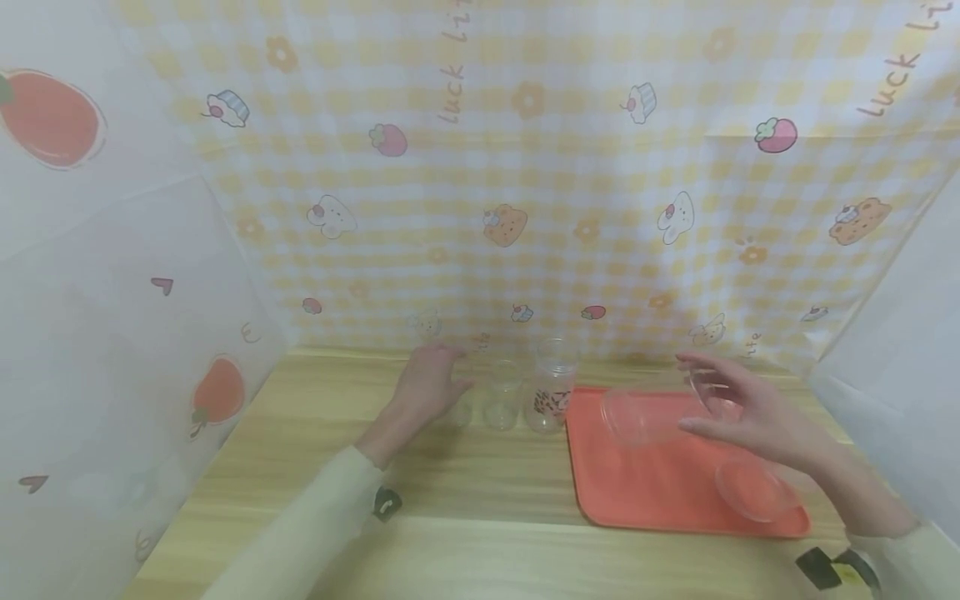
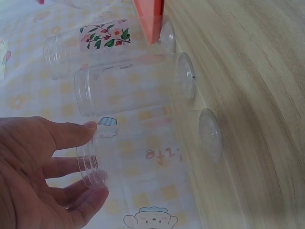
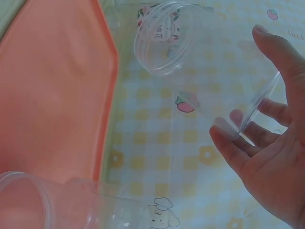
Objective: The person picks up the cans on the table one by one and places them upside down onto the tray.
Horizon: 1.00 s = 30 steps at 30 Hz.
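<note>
My left hand (image 1: 427, 383) is at the left end of a row of upright clear plastic jars. In the left wrist view its thumb and fingers hold the threaded rim of the end jar (image 2: 209, 138). Beside it stand a plain jar (image 2: 138, 83) and a jar with a flowered label (image 2: 105, 36). Over the tray, my right hand (image 1: 750, 412) grips another clear jar (image 1: 637, 417) near its base. That jar is tilted on its side, its mouth pointing left in the head view. One more clear jar (image 1: 753, 487) lies on the orange tray (image 1: 637, 492).
The tray rests on the right of a wood-grain table (image 1: 300, 475), next to the flower-labelled jar. A yellow-checked cloth (image 1: 480, 183) hangs along the back, and pale sheets (image 1: 135, 333) close off the sides.
</note>
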Each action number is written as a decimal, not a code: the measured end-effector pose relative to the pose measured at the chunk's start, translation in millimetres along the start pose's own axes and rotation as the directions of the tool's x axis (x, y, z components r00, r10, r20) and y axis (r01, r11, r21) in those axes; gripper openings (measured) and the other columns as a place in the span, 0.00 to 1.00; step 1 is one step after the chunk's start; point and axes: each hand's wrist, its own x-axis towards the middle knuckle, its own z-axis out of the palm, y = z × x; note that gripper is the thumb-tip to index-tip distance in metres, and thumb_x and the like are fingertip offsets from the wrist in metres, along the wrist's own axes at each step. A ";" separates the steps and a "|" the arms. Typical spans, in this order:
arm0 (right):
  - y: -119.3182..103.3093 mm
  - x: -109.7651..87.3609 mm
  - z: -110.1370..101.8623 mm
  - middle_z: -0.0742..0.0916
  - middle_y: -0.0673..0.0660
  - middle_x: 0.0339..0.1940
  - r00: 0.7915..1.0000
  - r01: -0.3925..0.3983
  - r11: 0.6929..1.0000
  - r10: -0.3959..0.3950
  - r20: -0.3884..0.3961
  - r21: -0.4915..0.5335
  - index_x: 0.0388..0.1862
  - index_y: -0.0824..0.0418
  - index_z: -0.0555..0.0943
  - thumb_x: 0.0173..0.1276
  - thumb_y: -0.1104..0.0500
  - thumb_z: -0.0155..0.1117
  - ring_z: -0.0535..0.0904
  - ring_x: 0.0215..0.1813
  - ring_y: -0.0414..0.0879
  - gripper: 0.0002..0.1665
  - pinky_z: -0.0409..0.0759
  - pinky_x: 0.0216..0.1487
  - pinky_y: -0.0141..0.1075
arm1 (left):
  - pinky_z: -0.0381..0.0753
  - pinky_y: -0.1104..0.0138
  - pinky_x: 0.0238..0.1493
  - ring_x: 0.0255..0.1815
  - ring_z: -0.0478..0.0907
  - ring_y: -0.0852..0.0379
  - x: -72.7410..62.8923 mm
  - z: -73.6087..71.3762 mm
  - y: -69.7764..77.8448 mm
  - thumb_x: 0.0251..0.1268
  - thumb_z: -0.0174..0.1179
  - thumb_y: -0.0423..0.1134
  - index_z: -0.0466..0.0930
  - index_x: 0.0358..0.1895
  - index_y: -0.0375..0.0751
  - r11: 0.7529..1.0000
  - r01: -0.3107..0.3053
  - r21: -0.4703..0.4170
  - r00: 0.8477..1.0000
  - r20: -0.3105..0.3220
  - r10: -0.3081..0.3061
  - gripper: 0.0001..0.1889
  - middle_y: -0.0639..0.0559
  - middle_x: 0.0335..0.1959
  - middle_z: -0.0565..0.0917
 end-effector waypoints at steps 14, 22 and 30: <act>-5.5 11.2 -7.5 0.77 0.56 0.68 0.997 0.068 0.994 -0.066 0.032 -0.086 0.76 0.56 0.68 0.55 0.59 0.83 0.75 0.61 0.35 0.51 0.73 0.57 0.21 | 0.75 0.50 0.64 0.62 0.74 0.39 0.2 -0.1 -0.3 0.66 0.70 0.45 0.80 0.61 0.35 1.000 0.004 0.005 1.000 0.000 -0.004 0.25 0.38 0.60 0.80; -3.4 17.7 -9.7 0.78 0.55 0.68 0.995 0.090 0.981 -0.082 0.054 -0.170 0.75 0.59 0.69 0.56 0.54 0.83 0.75 0.60 0.38 0.50 0.76 0.54 0.26 | 0.74 0.50 0.65 0.63 0.73 0.39 -0.3 -0.7 0.6 0.66 0.70 0.45 0.80 0.62 0.36 1.000 0.016 -0.010 1.000 0.008 -0.016 0.25 0.38 0.61 0.79; 5.2 24.5 -10.0 0.82 0.59 0.63 0.994 0.097 0.972 -0.082 0.076 -0.216 0.72 0.64 0.72 0.54 0.51 0.84 0.80 0.57 0.56 0.49 0.84 0.49 0.49 | 0.74 0.50 0.65 0.63 0.74 0.40 0.2 -1.6 1.5 0.66 0.70 0.44 0.80 0.61 0.36 1.000 0.013 -0.007 1.000 0.008 -0.013 0.25 0.38 0.61 0.80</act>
